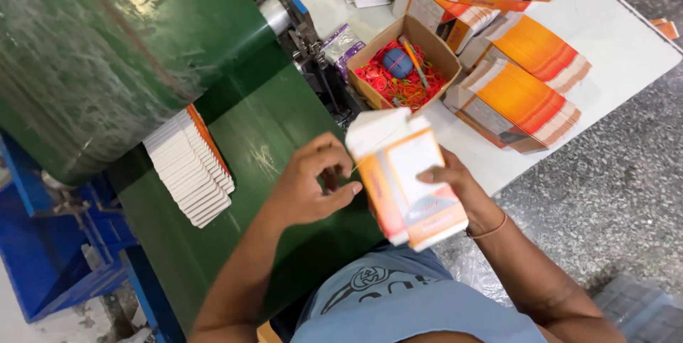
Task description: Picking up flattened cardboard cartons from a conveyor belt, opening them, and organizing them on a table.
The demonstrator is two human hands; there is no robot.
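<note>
Lying fanned on the green conveyor belt (pixel 270 129): white carton stack (pixel 191 166). Pinching a thin rubber band (pixel 353 167) with left hand (pixel 313 183), fingers curled. Gripping orange-white carton bundle (pixel 405 179) in right hand (pixel 455 186), above belt edge. Sitting behind on worktop (pixel 612 44): box of red bands (pixel 402 65).

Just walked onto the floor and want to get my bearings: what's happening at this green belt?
A person holds a stack of flat orange-and-white cartons in the right hand, while the left hand pinches a thin rubber band at the stack's edge. More flattened cartons lie fanned on the green conveyor belt. An open cardboard box of red rubber bands sits on the white table, beside banded bundles.
</note>
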